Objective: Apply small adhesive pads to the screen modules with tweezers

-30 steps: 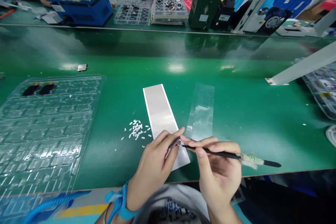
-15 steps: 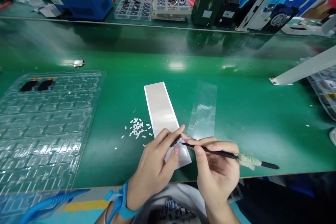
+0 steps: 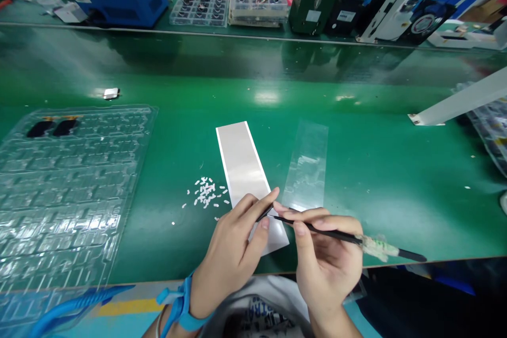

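Observation:
Between the thumb and fingers of my left hand [image 3: 232, 248], which wears a blue wrist strap [image 3: 185, 303], is a small flat black piece [image 3: 264, 212], seen nearly edge-on and partly hidden. My right hand [image 3: 328, 259] is closed on black tweezers [image 3: 338, 234] with tape wrapped round their rear part. The tweezers' tip points left and meets or nearly meets the black piece; contact is too small to tell. Under both hands lies a grey strip with white edges [image 3: 243, 161]. Several tiny white slips [image 3: 205, 191] lie scattered to its left.
A clear plastic tray [image 3: 75, 179] with two black screens [image 3: 53, 128] covers the left side. A clear film sheet [image 3: 307, 163] lies right of the strip. Parts boxes [image 3: 259, 5], a blue machine [image 3: 122, 2] and a green box [image 3: 315, 2] stand on the back shelf. A white post [image 3: 459, 97] rises at right.
The view has shifted slightly. The tweezers' rear end has swung a little down and to the right, while both hands keep almost the same pose and grip.

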`<state>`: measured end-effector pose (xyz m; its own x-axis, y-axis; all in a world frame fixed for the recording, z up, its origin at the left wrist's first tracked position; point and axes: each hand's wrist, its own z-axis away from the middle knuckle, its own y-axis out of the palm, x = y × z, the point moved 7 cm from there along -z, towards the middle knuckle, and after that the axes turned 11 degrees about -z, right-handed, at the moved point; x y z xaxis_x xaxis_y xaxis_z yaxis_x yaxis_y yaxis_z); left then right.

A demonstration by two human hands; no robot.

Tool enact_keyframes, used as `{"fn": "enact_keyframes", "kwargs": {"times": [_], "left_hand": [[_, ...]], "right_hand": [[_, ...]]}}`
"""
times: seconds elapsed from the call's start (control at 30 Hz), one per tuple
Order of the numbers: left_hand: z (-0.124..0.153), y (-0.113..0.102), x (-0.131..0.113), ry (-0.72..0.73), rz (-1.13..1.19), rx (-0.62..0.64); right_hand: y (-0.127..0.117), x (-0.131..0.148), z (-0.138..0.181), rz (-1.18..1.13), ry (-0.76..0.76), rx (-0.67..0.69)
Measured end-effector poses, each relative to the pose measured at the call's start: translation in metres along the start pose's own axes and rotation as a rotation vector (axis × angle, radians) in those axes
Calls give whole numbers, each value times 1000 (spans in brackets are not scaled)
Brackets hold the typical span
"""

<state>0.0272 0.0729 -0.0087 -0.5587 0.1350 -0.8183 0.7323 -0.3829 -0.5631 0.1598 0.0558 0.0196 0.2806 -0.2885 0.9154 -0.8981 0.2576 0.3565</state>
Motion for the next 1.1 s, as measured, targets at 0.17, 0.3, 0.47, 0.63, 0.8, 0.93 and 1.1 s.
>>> {"fn": "enact_keyframes", "kwargs": {"times": [0.17,0.3,0.47,0.63,0.8,0.93,1.1], "left_hand": [[0,0,0,-2,9,-3],[1,0,0,1,28,4],[0,0,1,-4,35,0],[0,1,1,-4,34,0],[1,1,0,-9,40,3],[0,1,2,-7,40,3],[0,1,3,-14,26,3]], "right_hand": [[0,0,1,3,-3,-5],[-1,-1,0,7,5,-10],[-1,-2,-1,5,15,-15],[0,-3,-1,-19,18,-31],[0,-3,0,-6,13,-37],[0,-3,0,7,10,-32],[-1,-2,1,-4,-11,-21]]}}
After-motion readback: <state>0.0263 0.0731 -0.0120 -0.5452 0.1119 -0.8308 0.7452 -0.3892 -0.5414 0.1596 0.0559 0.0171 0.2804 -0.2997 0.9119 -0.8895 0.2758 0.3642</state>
